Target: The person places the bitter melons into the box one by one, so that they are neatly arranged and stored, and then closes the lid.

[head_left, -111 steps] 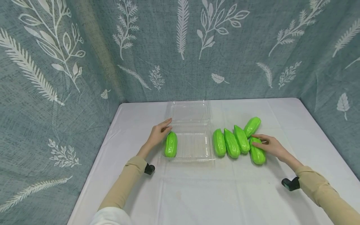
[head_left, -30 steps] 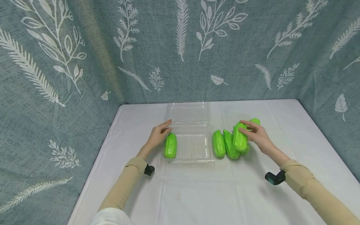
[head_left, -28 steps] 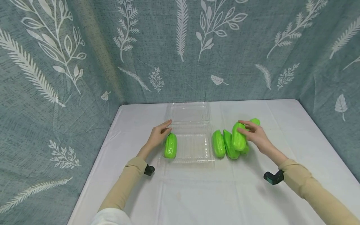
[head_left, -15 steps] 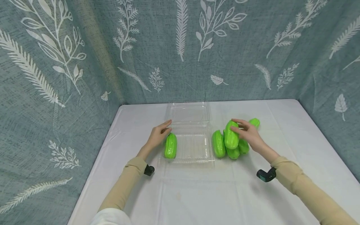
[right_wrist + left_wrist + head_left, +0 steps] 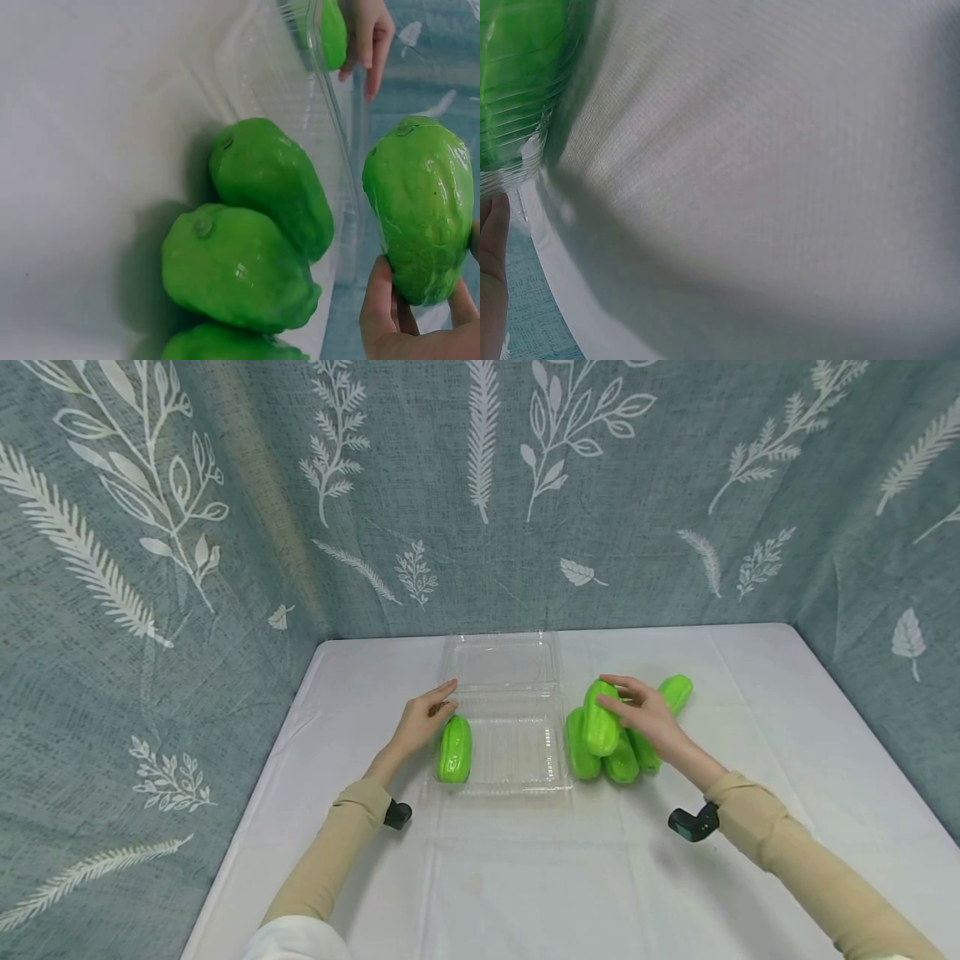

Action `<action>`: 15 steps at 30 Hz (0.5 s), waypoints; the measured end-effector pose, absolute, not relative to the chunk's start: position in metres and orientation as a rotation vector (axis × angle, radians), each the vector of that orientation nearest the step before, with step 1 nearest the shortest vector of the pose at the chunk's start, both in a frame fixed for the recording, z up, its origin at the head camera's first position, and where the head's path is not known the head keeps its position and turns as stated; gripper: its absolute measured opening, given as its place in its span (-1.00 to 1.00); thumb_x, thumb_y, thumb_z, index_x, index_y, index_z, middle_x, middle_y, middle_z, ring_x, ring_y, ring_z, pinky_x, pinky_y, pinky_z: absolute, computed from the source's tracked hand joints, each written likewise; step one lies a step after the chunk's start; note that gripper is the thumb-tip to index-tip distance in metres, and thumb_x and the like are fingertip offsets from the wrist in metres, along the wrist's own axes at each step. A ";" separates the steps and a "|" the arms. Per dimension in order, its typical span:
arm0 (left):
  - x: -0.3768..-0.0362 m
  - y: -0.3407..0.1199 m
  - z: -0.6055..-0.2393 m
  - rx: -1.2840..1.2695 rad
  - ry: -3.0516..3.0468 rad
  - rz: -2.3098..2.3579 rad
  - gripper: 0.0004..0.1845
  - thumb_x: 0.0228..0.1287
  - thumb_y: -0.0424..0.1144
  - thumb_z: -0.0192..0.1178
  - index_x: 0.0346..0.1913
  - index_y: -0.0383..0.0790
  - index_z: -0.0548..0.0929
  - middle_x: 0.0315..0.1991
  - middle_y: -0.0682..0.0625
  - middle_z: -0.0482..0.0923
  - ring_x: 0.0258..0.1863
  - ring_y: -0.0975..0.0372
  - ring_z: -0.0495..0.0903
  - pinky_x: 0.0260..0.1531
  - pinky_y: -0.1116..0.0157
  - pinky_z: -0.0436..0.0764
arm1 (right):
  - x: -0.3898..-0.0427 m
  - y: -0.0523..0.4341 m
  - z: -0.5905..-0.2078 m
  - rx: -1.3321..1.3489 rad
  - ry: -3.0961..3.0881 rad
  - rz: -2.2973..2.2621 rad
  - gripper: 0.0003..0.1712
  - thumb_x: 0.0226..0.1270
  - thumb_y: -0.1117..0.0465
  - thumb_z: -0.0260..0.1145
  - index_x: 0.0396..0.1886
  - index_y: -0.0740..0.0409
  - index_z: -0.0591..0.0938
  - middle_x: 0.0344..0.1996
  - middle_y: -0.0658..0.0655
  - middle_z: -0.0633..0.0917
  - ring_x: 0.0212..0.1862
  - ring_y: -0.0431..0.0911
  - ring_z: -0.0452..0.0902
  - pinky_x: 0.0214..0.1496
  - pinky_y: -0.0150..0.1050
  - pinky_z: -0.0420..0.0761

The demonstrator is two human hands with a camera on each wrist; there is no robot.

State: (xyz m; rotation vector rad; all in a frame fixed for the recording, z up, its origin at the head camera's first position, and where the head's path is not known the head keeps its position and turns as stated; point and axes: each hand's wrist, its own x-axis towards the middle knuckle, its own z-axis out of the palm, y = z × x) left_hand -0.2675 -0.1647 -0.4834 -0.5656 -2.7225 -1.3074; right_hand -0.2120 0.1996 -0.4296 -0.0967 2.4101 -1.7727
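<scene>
My right hand (image 5: 647, 714) holds a glossy green papaya (image 5: 602, 718) above other papayas, just right of a clear plastic box. In the right wrist view, the fingertips and thumb grip one end of this papaya (image 5: 418, 210). The clear clamshell box (image 5: 517, 752) stands with its lid (image 5: 506, 658) folded back. One papaya (image 5: 455, 749) lies along the box's left side. My left hand (image 5: 418, 720) rests by the box's back left corner, with relaxed fingers at its edge. Only part of that hand (image 5: 491, 277) shows in the left wrist view.
Several green papayas lie right of the box, including one close to it (image 5: 581, 745) and one farther back (image 5: 677, 692). A white cloth (image 5: 525, 885) covers the table. A patterned blue-green curtain (image 5: 465, 568) hangs behind and at both sides.
My right hand has picked up the nearest right-hand papaya and carried it left over the others toward the box. The left hand has stayed at the box's corner.
</scene>
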 end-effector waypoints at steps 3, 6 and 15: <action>-0.267 -0.165 -0.484 -0.563 -2.720 -1.320 -0.54 0.41 -0.27 0.07 0.32 -0.33 0.38 0.36 -0.20 0.31 0.29 -0.01 0.41 0.18 0.07 0.52 | -0.213 0.195 -0.430 -0.099 2.407 -1.774 -0.35 0.38 0.04 0.21 0.39 0.14 0.31 0.39 0.35 0.25 0.35 0.21 0.24 -0.21 -0.47 0.52; -0.267 -0.165 -0.484 -0.563 -2.717 -1.331 -0.54 0.41 -0.28 0.07 0.31 -0.32 0.38 0.36 -0.20 0.32 0.27 -0.01 0.43 0.18 0.06 0.52 | -0.214 0.191 -0.430 -0.096 2.410 -1.769 -0.35 0.37 0.03 0.21 0.39 0.12 0.32 0.38 0.35 0.26 0.34 0.21 0.26 -0.18 -0.44 0.53; -0.267 -0.165 -0.483 -0.573 -2.711 -1.324 -0.54 0.40 -0.28 0.08 0.32 -0.30 0.38 0.36 -0.20 0.32 0.30 -0.01 0.40 0.17 0.05 0.53 | -0.217 0.178 -0.434 -0.127 2.403 -1.774 -0.37 0.37 0.02 0.22 0.37 0.12 0.34 0.34 0.35 0.33 0.28 0.21 0.35 -0.16 -0.45 0.56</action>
